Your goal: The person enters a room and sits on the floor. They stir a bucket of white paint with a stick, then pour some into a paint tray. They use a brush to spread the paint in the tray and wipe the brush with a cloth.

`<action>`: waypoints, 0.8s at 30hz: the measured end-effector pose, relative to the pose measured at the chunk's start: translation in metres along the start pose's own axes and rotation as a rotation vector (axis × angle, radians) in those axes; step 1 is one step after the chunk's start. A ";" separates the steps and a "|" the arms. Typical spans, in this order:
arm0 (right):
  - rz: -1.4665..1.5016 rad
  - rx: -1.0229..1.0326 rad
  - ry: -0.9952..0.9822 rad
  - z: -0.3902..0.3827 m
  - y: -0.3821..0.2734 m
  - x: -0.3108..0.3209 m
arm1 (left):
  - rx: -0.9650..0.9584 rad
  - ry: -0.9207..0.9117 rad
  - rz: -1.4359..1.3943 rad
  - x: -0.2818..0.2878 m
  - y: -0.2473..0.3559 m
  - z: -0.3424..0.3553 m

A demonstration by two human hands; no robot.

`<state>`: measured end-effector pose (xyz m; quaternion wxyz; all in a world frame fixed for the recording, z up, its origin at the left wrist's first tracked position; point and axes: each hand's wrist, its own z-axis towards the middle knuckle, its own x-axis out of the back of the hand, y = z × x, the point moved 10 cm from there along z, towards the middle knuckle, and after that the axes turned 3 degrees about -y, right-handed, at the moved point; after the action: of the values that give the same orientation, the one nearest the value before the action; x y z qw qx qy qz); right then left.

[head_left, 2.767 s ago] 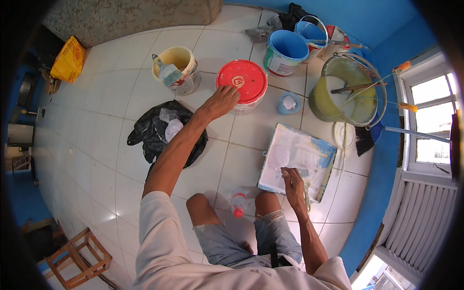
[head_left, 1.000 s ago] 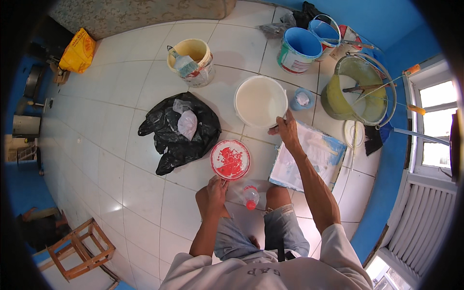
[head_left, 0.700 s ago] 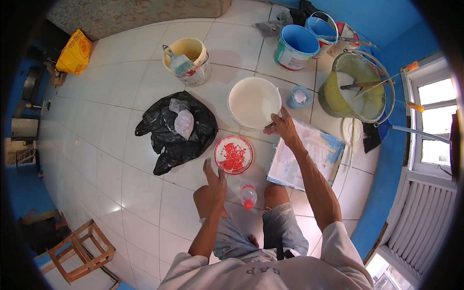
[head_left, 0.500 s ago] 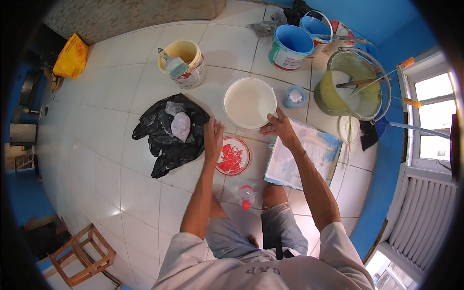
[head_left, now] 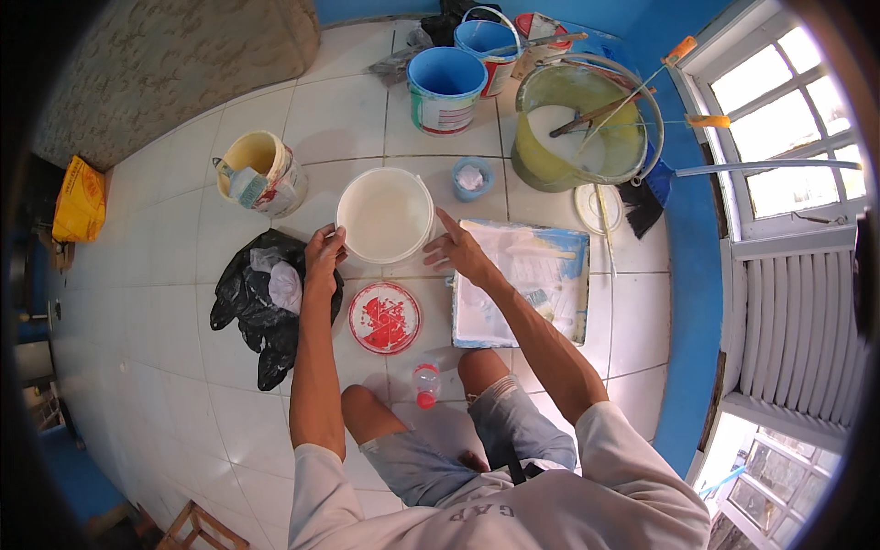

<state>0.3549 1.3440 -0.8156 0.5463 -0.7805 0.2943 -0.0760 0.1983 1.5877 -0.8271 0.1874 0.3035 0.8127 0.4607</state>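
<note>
1. The left hand (head_left: 323,257) is part-curled, its fingertips at the left edge of the white bucket (head_left: 346,203); whether they actually grip the rim I cannot tell.
2. The right hand (head_left: 463,252) is open, fingers spread, the index finger reaching toward the bucket's right edge; it has hold of nothing, and contact with the rim is too close to judge.
3. The white bucket stands between the two hands and slightly beyond them, away from the person.
4. It is upright, its round mouth facing up; its long axis runs roughly vertical.
5. Nearer the person than the hands, a red-and-white round lid (head_left: 384,317) lies flat.
6. Nearer still is a clear bottle (head_left: 426,374), its red cap on the side toward the person.
7. A black plastic bag (head_left: 238,312) spreads to the left of the left hand, with a small pale bag (head_left: 285,287) on it.
8. The right forearm passes over a paint-smeared tray (head_left: 584,275), which lies just right of the right hand.
9. Just beyond the right hand stands a small blue cup (head_left: 472,194).
</note>
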 end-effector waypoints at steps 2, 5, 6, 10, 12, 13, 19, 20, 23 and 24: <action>-0.061 0.064 0.153 -0.025 -0.003 0.029 | 0.007 0.027 0.037 0.006 0.002 -0.002; -0.026 0.072 0.463 -0.088 0.002 0.112 | 0.031 0.057 0.011 0.016 -0.007 0.002; -0.121 0.077 0.566 -0.115 0.003 0.142 | 0.040 0.065 0.006 0.017 -0.011 0.003; -0.224 0.056 0.715 -0.209 0.005 0.195 | 0.030 0.057 0.077 0.017 -0.007 0.003; -0.247 -0.020 0.722 -0.241 0.013 0.198 | -0.010 0.035 0.107 0.013 0.003 0.002; -0.273 -0.038 0.759 -0.258 0.021 0.204 | -0.010 0.011 0.127 0.012 0.004 0.004; -0.746 -0.077 0.839 -0.311 0.086 0.204 | 0.019 -0.051 0.137 0.012 0.014 0.006; -0.882 -0.123 0.739 -0.309 0.093 0.192 | 0.009 -0.049 0.135 0.006 0.020 0.003; -0.983 -0.313 0.664 -0.319 0.119 0.160 | -0.038 -0.036 0.149 -0.011 0.041 -0.013; -0.993 -0.325 0.696 -0.327 0.127 0.160 | -0.047 -0.045 0.155 -0.018 0.048 -0.019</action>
<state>0.2940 0.9637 -0.8342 0.1922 -0.8267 0.0651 -0.5248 0.2161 1.5825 -0.7762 0.1766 0.3713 0.7714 0.4857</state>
